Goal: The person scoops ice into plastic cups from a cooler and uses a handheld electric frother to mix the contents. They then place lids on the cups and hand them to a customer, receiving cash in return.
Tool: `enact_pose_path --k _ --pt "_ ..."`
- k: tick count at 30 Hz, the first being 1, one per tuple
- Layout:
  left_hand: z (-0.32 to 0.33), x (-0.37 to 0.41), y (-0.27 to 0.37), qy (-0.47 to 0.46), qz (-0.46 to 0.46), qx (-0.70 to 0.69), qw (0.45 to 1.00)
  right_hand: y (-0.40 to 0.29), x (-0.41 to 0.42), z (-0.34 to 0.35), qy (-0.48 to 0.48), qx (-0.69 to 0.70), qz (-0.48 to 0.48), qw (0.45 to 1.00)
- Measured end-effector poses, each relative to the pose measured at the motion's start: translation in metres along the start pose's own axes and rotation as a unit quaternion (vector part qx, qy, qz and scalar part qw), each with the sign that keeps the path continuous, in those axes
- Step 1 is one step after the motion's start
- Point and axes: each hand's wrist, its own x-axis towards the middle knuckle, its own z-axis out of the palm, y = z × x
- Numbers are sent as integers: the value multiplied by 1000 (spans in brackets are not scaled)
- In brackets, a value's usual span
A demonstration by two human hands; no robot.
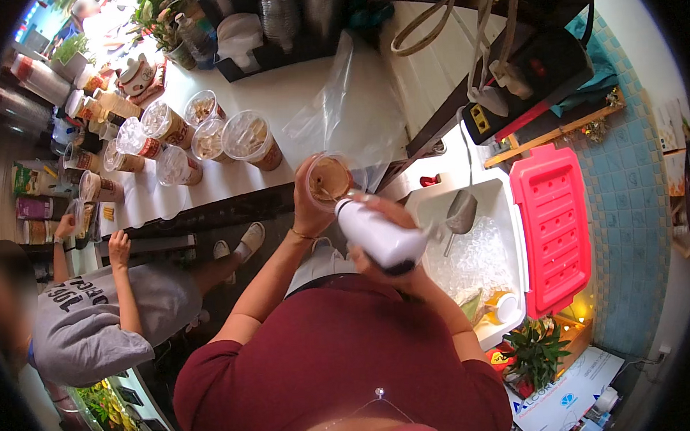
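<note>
My left hand is wrapped around a clear plastic cup of frothy light-brown drink, held in front of the counter. In my right hand is a white handheld milk frother with a dark end cap. It is tilted, and its thin shaft reaches over the cup's rim into the drink; the tip is hidden in the liquid. A clear plastic bag lies on the white counter just beyond the cup. The nearest of several iced drink cups, a printed cup, stands left of my left hand.
To the right, an open white cooler holds ice, with a metal scoop above it and its red lid swung outward. A power strip hangs above. At left, another person in grey works at the counter.
</note>
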Motion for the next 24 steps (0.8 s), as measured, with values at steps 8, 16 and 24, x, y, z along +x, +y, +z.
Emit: enact_pose_path --k 8,16,24 --pt "-47 5 36 -311 -297 -219 876 12 40 -22 29 -13 122 992" --pt "-61 -6 18 -372 -374 -360 770 -17 63 -5 -22 62 161 985" --pt "-71 13 34 -392 -282 -260 836 -16 64 -3 -25 48 135 989"
